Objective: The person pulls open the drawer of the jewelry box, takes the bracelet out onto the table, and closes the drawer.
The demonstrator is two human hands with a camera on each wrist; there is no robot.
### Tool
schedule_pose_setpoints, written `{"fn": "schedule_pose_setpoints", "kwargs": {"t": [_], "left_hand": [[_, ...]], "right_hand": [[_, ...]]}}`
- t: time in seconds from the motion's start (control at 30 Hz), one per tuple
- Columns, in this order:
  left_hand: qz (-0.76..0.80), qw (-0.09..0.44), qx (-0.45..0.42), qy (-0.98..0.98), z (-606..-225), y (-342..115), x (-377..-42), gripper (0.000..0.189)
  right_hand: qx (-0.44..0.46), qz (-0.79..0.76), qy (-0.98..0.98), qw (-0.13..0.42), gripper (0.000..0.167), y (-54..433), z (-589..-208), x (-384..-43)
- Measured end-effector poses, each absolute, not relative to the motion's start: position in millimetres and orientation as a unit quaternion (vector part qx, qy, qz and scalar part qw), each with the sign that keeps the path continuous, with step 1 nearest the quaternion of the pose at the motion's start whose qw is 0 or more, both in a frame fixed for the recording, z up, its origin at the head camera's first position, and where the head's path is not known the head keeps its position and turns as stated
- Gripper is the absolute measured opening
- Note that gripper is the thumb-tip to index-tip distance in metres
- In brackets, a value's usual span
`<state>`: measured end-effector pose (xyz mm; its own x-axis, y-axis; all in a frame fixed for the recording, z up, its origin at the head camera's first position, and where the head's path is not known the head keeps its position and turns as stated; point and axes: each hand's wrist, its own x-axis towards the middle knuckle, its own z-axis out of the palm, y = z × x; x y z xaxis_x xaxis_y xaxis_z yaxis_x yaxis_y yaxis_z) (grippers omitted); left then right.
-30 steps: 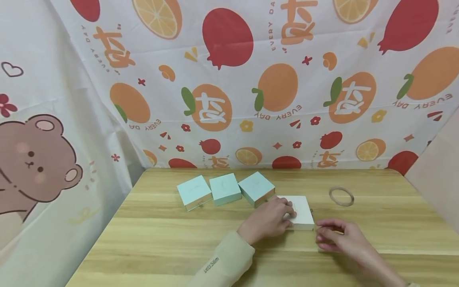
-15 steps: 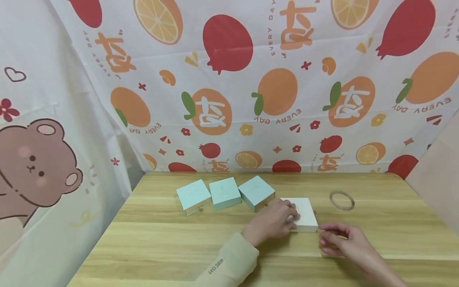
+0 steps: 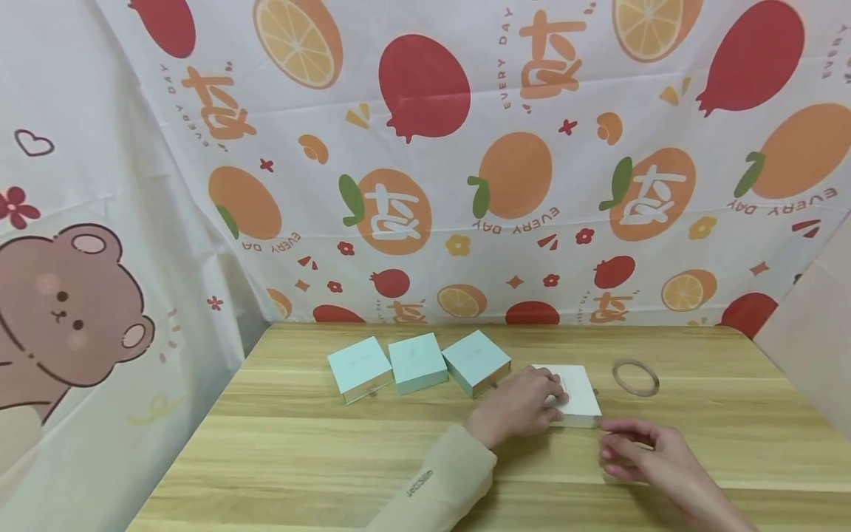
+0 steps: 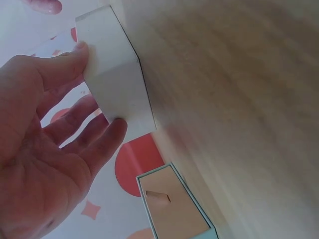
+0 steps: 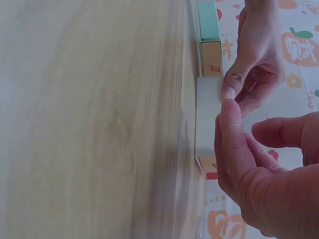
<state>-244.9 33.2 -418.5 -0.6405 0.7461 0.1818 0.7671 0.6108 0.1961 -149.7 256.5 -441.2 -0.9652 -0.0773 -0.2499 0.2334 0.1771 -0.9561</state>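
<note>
A small white box [image 3: 580, 388] lies flat on the table, a dark pull tab [image 3: 595, 392] on its right side. Reaching over its left part, my left hand [image 3: 518, 405] holds it with fingers on top and thumb at the near edge. The left wrist view shows the thumb and fingertips touching the white box [image 4: 112, 74]. My right hand [image 3: 654, 454], fingers loosely curled and holding nothing, hovers just right of the box's near right corner. In the right wrist view the right hand [image 5: 264, 174] partly hides the box.
Three pale teal drawer boxes, a left one [image 3: 361, 368], a middle one [image 3: 417, 362] and a right one [image 3: 476, 362], stand at the back left. A grey-brown ring [image 3: 635, 377] lies right of the white box. A fruit-print cloth [image 3: 445, 185] hangs behind the wooden table [image 3: 299, 458].
The white box has slid a little to the right under my left hand, away from the teal boxes. My right hand has shifted right alongside it. The head view has tilted slightly upward.
</note>
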Motion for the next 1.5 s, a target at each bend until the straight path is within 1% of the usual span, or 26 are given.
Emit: {"fn": "schedule_pose_setpoints", "kwargs": {"t": [0.2,0.47,0.87,1.5], "left_hand": [[-0.131,0.029,-0.408,-0.903,-418.8,37.7,-247.5,0.024],[-0.128,0.021,-0.398,-0.908,-418.7,47.4,-254.1,0.024],[-0.122,0.019,-0.396,-0.910,-417.6,62.3,-267.4,0.023],[-0.128,-0.006,-0.384,-0.914,-417.9,75.1,-277.9,0.026]], "right_hand": [[0.056,-0.637,0.759,0.122,0.044,259.8,-440.5,-149.9],[0.079,-0.633,0.762,0.107,0.045,264.5,-441.7,-148.5],[0.085,-0.628,0.766,0.105,0.045,266.6,-435.4,-150.5],[0.086,-0.627,0.768,0.100,0.042,274.7,-437.2,-147.6]]}}
